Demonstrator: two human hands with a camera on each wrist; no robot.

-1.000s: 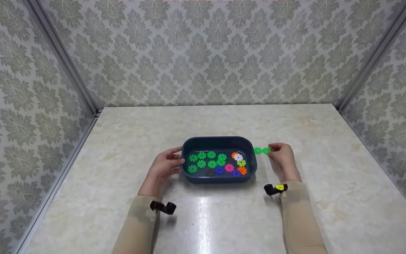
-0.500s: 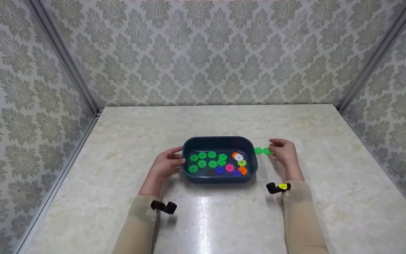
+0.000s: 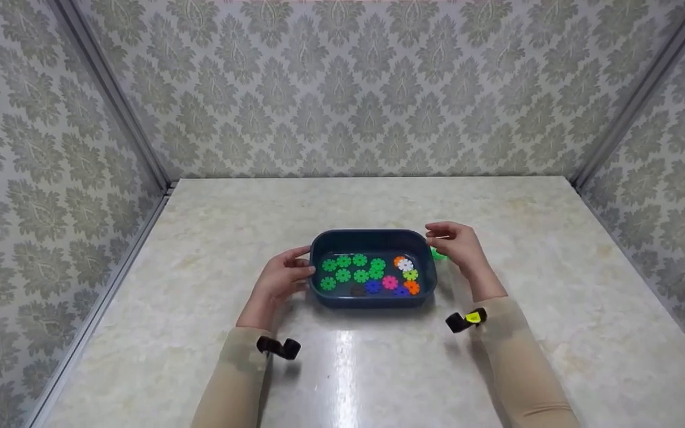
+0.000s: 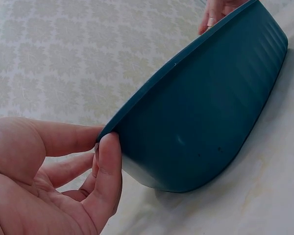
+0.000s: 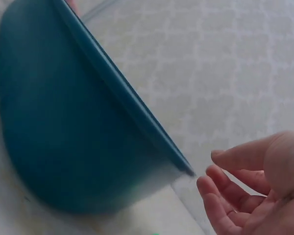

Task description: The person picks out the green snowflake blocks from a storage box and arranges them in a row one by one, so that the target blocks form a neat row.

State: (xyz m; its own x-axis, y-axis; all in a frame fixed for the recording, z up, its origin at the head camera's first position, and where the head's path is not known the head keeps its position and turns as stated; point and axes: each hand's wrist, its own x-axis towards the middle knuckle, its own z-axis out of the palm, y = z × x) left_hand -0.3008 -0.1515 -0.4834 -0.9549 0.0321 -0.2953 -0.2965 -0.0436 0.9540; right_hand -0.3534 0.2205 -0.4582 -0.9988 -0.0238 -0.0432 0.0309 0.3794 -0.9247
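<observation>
A dark blue-green plastic basin [image 3: 372, 302] stands on the table, holding several flower-shaped plastic discs [image 3: 343, 275], green ones at its left and middle. My left hand [image 3: 280, 278] holds the basin's left rim, the thumb and a finger at the edge in the left wrist view. My right hand [image 3: 460, 246] is at the far right corner of the rim; in the right wrist view its loosely bent fingers [image 5: 218, 210] hold nothing and stand just off the rim. Just outside the basin's right wall, partly hidden below that hand, is a bright green disc piece [image 3: 439, 254].
Pink [image 3: 390, 282], blue, orange, white [image 3: 405, 265], yellow-green and dark discs lie in the basin's right and front part. Patterned walls [image 3: 342, 89] enclose the pale marbled table [image 3: 366, 202] at the back and sides.
My right hand has let go of the joined green discs to the right of the basin and moved left to the basin's rim. The left hand has stayed at the left rim.
</observation>
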